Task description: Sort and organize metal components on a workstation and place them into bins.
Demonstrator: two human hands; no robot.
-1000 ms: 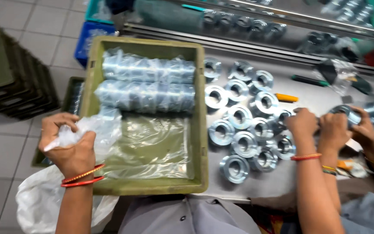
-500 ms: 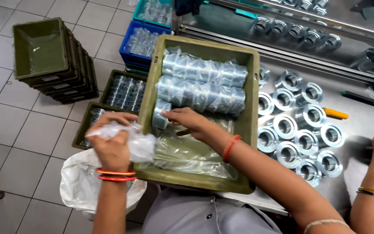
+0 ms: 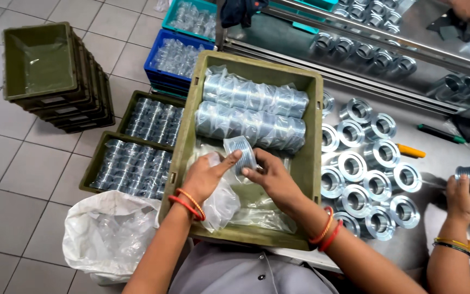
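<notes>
Our left hand [image 3: 205, 177] and right hand [image 3: 270, 177] pinch one bagged fitting [image 3: 240, 152] over the crate [image 3: 186, 136]; slick plastic could let it slip.

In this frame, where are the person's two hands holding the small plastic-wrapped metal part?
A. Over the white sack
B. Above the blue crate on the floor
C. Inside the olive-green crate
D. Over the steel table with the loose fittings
C: both the left hand and the right hand hold the wrapped part inside the olive-green crate, just below two wrapped rows of parts.
</notes>
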